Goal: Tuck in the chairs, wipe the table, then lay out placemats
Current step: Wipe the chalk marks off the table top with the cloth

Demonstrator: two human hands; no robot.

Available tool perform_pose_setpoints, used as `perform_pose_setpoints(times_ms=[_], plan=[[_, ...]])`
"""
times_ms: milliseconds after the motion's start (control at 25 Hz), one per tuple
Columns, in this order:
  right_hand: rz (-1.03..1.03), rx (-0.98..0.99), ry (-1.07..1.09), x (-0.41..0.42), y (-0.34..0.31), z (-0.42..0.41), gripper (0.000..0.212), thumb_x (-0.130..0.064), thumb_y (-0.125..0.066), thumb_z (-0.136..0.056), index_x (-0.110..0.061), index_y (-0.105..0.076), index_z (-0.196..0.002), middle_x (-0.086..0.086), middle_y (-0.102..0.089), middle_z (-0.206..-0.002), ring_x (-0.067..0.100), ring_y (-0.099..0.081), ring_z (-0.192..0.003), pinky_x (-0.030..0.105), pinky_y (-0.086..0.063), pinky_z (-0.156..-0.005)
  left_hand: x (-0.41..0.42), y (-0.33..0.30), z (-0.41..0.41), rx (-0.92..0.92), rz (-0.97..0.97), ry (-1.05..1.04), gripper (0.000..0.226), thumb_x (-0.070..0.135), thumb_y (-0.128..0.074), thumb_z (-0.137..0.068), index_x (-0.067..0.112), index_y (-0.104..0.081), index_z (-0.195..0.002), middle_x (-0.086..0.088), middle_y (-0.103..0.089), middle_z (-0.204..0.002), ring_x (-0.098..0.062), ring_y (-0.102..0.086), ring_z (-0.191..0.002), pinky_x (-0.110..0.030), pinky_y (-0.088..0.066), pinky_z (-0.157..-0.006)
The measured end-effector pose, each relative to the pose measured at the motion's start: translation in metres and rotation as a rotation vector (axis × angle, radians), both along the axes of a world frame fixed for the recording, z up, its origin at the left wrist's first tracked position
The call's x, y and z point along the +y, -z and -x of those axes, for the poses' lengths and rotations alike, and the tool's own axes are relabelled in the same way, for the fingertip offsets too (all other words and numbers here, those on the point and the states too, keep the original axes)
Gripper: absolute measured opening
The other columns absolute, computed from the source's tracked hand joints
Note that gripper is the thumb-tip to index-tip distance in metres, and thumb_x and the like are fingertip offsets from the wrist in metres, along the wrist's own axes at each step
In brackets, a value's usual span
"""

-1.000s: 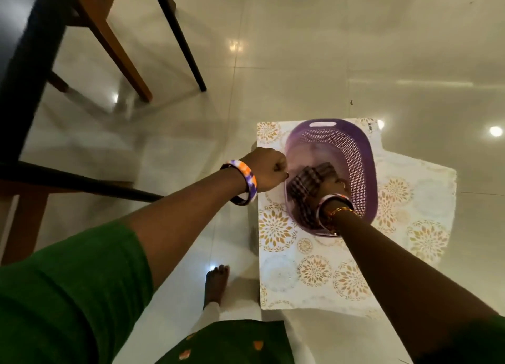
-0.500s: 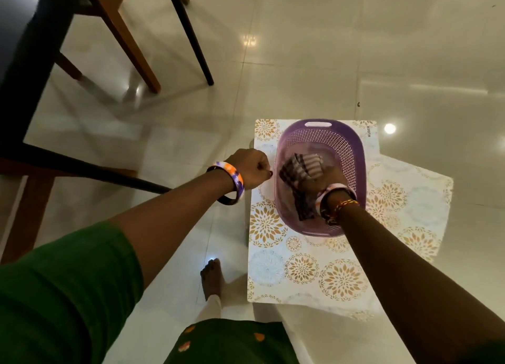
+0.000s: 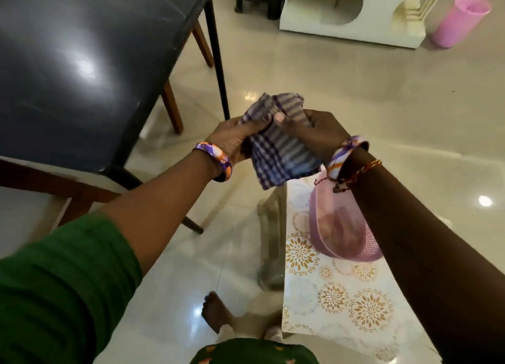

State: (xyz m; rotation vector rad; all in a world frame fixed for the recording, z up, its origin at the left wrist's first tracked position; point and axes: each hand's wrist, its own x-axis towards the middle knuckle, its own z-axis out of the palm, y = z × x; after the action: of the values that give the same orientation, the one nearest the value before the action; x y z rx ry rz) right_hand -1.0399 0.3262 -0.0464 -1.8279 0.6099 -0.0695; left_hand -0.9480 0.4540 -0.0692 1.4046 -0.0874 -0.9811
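Note:
A purple and white checked cloth (image 3: pixel 281 150) hangs in the air between both hands, in front of my chest. My left hand (image 3: pixel 235 139) grips its left edge and my right hand (image 3: pixel 314 134) grips its right side. Below my right wrist a purple plastic basket (image 3: pixel 363 247) sits on white placemats (image 3: pixel 336 295) with gold flower prints, lying on the floor. The dark blue table (image 3: pixel 90 62) fills the upper left, its black leg (image 3: pixel 217 54) just left of the cloth. A wooden chair (image 3: pixel 175 109) stands under the table.
A pink plastic bin (image 3: pixel 459 21) and a white carved stand (image 3: pixel 355 11) are at the far right on the glossy tiled floor. Another wooden chair frame (image 3: pixel 54 186) is at my left. My bare foot (image 3: pixel 216 311) is beside the placemats.
My right hand lifted the cloth out of the basket, and my left hand let go of the basket rim and took hold of the cloth. The view rose toward the table.

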Motion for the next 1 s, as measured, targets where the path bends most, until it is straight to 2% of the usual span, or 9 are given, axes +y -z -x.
perform_pose_setpoints(times_ms=[80,160,360,520,640,720,800,880,1000], plan=[[-0.002,-0.031,0.016,0.031,-0.006,-0.032,0.024,-0.036,-0.059,-0.090,-0.012,-0.063,-0.093,0.007,-0.067,-0.093,0.017,-0.062,-0.083,0.026,-0.049,-0.077,0.035,-0.018,-0.025,-0.091,-0.069,-0.083,0.012,0.018,-0.069,-0.082,0.013,-0.062,-0.090,-0.002,-0.067,-0.086,-0.017,-0.063,-0.080,-0.029,-0.054,-0.068],[0.069,-0.087,-0.025,0.062,-0.011,-0.064,0.027,-0.029,-0.055,-0.094,-0.009,-0.060,-0.111,0.007,-0.063,-0.106,0.018,-0.058,-0.093,0.021,-0.044,-0.077,0.075,-0.032,-0.045,-0.174,-0.131,-0.117,0.012,0.022,-0.069,-0.082,0.014,-0.062,-0.089,-0.002,-0.065,-0.088,-0.018,-0.062,-0.083,-0.029,-0.053,-0.069],[0.144,-0.163,-0.225,0.152,-0.027,-0.141,0.036,-0.027,-0.049,-0.097,-0.008,-0.050,-0.128,-0.001,-0.054,-0.106,0.011,-0.051,-0.094,0.013,-0.042,-0.064,0.177,-0.043,-0.081,-0.283,-0.133,-0.352,0.021,0.033,-0.060,-0.089,0.015,-0.060,-0.077,-0.002,-0.062,-0.081,-0.017,-0.061,-0.077,-0.032,-0.052,-0.073],[0.310,-0.186,-0.343,0.222,-0.015,-0.207,0.048,-0.019,-0.054,-0.094,-0.007,-0.039,-0.138,0.013,-0.051,-0.131,0.027,-0.050,-0.119,0.030,-0.042,-0.097,0.263,-0.014,-0.125,-0.337,-0.303,-0.927,0.026,0.039,-0.053,-0.092,0.014,-0.059,-0.099,-0.003,-0.062,-0.100,-0.026,-0.059,-0.106,-0.037,-0.050,-0.091],[0.785,0.077,-0.503,0.257,0.010,-0.228,0.070,-0.047,-0.050,-0.091,-0.025,-0.018,-0.150,0.013,-0.022,-0.154,0.036,-0.023,-0.139,0.046,-0.025,-0.111,0.294,0.012,-0.143,-0.108,-0.502,-1.247,0.049,0.038,-0.053,-0.091,0.010,-0.045,-0.130,-0.012,-0.048,-0.134,-0.030,-0.049,-0.122,-0.040,-0.041,-0.103],[0.971,0.145,-0.695,0.280,0.029,-0.225,0.073,-0.066,-0.036,-0.088,-0.034,-0.011,-0.150,0.005,-0.008,-0.159,0.035,-0.007,-0.145,0.056,-0.012,-0.113,0.295,0.021,-0.154,0.218,-0.314,-1.322,0.061,0.045,-0.049,-0.091,0.007,-0.039,-0.137,-0.013,-0.043,-0.142,-0.032,-0.047,-0.125,-0.040,-0.038,-0.107],[1.060,0.129,-0.736,0.280,0.047,-0.223,0.067,-0.067,-0.028,-0.089,-0.041,-0.009,-0.149,-0.001,-0.003,-0.160,0.035,0.000,-0.146,0.061,-0.006,-0.112,0.290,0.027,-0.169,0.369,-0.031,-1.394,0.061,0.035,-0.041,-0.097,0.000,-0.026,-0.144,-0.016,-0.037,-0.147,-0.034,-0.040,-0.132,-0.039,-0.032,-0.111],[1.106,0.091,-0.652,0.256,0.054,-0.233,0.059,-0.063,-0.025,-0.092,-0.045,-0.012,-0.147,-0.005,-0.005,-0.160,0.035,0.000,-0.146,0.064,-0.008,-0.111,0.278,0.021,-0.182,0.338,-0.041,-1.453,0.058,0.019,-0.037,-0.099,-0.002,-0.012,-0.148,-0.021,-0.031,-0.149,-0.039,-0.035,-0.134,-0.043,-0.029,-0.110],[1.109,0.200,-0.507,0.226,0.054,-0.269,0.054,-0.060,-0.023,-0.095,-0.046,-0.013,-0.146,-0.006,-0.007,-0.160,0.038,-0.004,-0.144,0.067,-0.011,-0.109,0.264,0.013,-0.187,0.318,-0.182,-1.481,0.059,0.044,-0.032,-0.098,0.002,-0.036,-0.139,-0.016,-0.052,-0.134,-0.030,-0.056,-0.112,-0.029,-0.042,-0.083]])
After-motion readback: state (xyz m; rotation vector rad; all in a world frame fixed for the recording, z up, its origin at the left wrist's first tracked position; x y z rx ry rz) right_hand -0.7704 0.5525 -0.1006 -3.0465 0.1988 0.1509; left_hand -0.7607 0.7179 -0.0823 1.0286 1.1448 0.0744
